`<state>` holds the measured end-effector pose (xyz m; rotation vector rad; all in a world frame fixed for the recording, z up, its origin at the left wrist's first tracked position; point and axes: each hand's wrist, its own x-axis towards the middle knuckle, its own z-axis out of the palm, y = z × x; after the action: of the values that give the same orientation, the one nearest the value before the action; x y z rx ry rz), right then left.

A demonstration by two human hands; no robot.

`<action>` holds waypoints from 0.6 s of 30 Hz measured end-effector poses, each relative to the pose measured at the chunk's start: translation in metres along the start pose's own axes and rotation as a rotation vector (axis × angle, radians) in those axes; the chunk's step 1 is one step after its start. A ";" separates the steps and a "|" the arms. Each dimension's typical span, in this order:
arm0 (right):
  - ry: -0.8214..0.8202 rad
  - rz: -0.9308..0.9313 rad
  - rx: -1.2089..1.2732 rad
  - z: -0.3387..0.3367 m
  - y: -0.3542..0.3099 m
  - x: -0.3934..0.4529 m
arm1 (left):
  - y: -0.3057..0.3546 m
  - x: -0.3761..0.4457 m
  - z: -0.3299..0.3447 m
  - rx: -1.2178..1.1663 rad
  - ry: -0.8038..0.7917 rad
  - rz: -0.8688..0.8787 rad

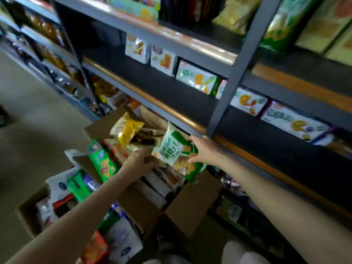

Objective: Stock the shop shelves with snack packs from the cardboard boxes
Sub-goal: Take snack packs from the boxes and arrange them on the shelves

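My right hand [204, 149] grips a green and white cracker pack [174, 147] by its right edge, just above an open cardboard box [192, 202] full of snack packs. My left hand [138, 161] reaches into the same box, fingers curled down among the packs beside the green one; what it holds is hidden. A yellow chip bag [126, 129] sticks up at the far side of the box. Above, the dark middle shelf [171, 96] carries a row of white biscuit packs [196, 77] at its back.
A second open box [28, 212] with green, white and orange packs stands at the lower left. The shelf's grey upright post [236, 73] rises just beyond my right hand. More shelving runs along the left aisle. Bare floor [28, 115] lies to the left.
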<state>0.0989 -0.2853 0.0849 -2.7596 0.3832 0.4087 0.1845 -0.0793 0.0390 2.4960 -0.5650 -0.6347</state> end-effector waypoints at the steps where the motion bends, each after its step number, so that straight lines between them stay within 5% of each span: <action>1: 0.109 0.032 0.051 -0.016 0.001 -0.019 | 0.019 -0.004 -0.005 -0.128 -0.004 0.013; 7: 0.628 0.151 0.513 -0.087 0.015 -0.136 | 0.148 -0.055 -0.027 -0.558 -0.240 0.309; 11: 0.709 0.218 0.824 -0.121 0.021 -0.180 | 0.206 -0.087 -0.043 -0.567 -0.066 0.571; 18: 0.722 0.171 1.086 -0.143 0.026 -0.195 | 0.232 -0.093 -0.076 -0.646 0.009 0.672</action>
<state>-0.0559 -0.3173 0.2703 -1.6995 0.7304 -0.6270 0.0882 -0.1890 0.2560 1.5741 -0.9536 -0.4383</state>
